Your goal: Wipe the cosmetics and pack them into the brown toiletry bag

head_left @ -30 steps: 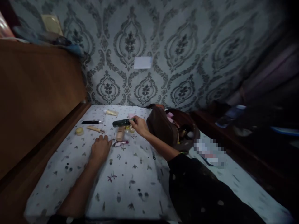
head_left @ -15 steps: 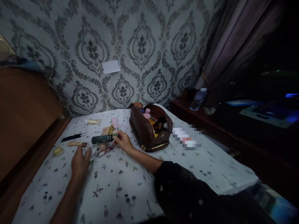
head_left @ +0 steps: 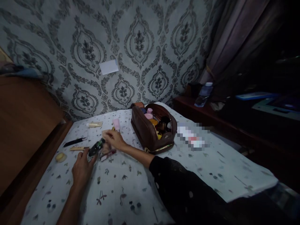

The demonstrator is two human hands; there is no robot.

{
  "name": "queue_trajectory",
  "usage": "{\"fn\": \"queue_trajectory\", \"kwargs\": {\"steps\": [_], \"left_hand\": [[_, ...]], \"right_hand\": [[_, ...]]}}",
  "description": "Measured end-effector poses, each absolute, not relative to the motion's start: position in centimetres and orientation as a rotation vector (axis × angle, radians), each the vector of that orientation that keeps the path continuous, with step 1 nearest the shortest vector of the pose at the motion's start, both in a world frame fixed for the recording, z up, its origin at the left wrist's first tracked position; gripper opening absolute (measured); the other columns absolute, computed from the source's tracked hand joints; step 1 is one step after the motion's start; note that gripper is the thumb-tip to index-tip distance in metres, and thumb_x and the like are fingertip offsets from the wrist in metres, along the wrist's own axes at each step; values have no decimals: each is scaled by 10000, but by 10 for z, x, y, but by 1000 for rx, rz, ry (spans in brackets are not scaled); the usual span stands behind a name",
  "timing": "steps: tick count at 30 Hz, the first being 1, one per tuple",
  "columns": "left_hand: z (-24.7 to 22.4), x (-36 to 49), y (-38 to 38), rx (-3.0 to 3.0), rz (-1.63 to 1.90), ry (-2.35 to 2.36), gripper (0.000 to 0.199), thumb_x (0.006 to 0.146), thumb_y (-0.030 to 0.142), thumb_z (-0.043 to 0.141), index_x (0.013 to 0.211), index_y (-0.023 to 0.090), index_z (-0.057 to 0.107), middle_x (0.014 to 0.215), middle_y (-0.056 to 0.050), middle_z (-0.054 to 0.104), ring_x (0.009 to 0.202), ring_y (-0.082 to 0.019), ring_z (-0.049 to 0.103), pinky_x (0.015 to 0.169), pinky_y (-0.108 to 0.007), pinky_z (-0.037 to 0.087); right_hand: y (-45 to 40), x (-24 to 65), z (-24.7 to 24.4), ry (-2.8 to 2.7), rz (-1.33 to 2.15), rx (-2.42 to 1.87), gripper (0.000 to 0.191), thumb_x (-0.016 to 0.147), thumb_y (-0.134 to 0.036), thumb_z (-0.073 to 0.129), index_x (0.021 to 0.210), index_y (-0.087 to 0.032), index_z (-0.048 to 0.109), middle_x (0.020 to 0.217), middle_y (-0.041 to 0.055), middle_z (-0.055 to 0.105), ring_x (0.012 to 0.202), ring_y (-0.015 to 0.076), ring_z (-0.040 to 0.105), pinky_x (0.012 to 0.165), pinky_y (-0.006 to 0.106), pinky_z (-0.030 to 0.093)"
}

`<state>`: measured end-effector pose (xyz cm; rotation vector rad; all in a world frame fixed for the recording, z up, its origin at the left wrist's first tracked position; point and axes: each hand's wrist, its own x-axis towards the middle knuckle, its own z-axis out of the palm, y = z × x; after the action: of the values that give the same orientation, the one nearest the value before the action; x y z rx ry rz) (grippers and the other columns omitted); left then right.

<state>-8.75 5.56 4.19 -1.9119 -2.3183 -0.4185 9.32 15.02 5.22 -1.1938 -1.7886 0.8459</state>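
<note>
1. Dark green tube (head_left: 96, 147) is tilted at the L hand (head_left: 81, 168) fingertips, its lower end btwn thumb & forefinger; its far end points twd the R hand (head_left: 115, 140).
2. L fingers are narrow, closed on the tube w/ tips only. R fingers are bent nr together, beyond the tube's far end; blur hides whether they hold smth, so I cannot tell.
3. Risk: the tube may slip or roll, bc the L grip looks light & takes one end only.
4. Risk: a small sideways push of the L thumb could disturb the dark red tube (head_left: 107, 155), lying just beside it on the right.
5. Left of the L fingertips, the beige stick (head_left: 79, 148) is close, w/ the black pen (head_left: 75, 142) beyond; a wide L finger sweep might knock both. The cream jar (head_left: 60, 157) is farther left, so less exposed.
6. Brown bag (head_left: 150, 134) stands open, right of the R fingers; a careless R forearm could bump it, prob. w/o tipping.
</note>
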Motion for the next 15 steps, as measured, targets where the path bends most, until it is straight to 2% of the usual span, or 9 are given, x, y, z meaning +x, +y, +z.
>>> {"fn": "queue_trajectory", "kwargs": {"steps": [3, 6, 12, 15], "left_hand": [[45, -87, 60, -1827, -451, -2400, 549, 933, 568, 352, 1283, 180, 521, 1189, -141, 614, 998, -315, 629, 736, -374, 482], [48, -90, 65, -1752, -392, -2542, 628, 921, 615, 287, 1239, 138, 545, 1176, -185, 638, 1020, -362, 629, 753, -420, 488], [50, -87, 71, -1779, -327, -2601, 692, 901, 648, 239, 1306, 160, 514, 1236, -196, 626, 1049, -378, 630, 722, -426, 502], [52, -80, 71, -1801, -292, -2578, 673, 904, 644, 221, 1355, 218, 483, 1215, -171, 649, 989, -365, 656, 686, -415, 504]], "right_hand": [[181, 97, 54, -1630, 747, -1503, 238, 915, -255, 503, 1123, -183, 595, 1190, 107, 596, 1164, 230, 515, 977, 343, 388], [209, 99, 50, -1526, 743, -1717, 347, 841, -240, 596, 1168, -135, 548, 1269, 203, 533, 1240, 322, 462, 996, 440, 367], [231, 102, 45, -1397, 894, -1771, 514, 746, -165, 668, 1226, -125, 486, 1215, 204, 600, 1132, 317, 567, 879, 401, 446], [223, 106, 41, -1288, 952, -1702, 550, 777, -203, 641, 1284, -119, 444, 1243, 198, 594, 1151, 301, 568, 906, 391, 450]]}}
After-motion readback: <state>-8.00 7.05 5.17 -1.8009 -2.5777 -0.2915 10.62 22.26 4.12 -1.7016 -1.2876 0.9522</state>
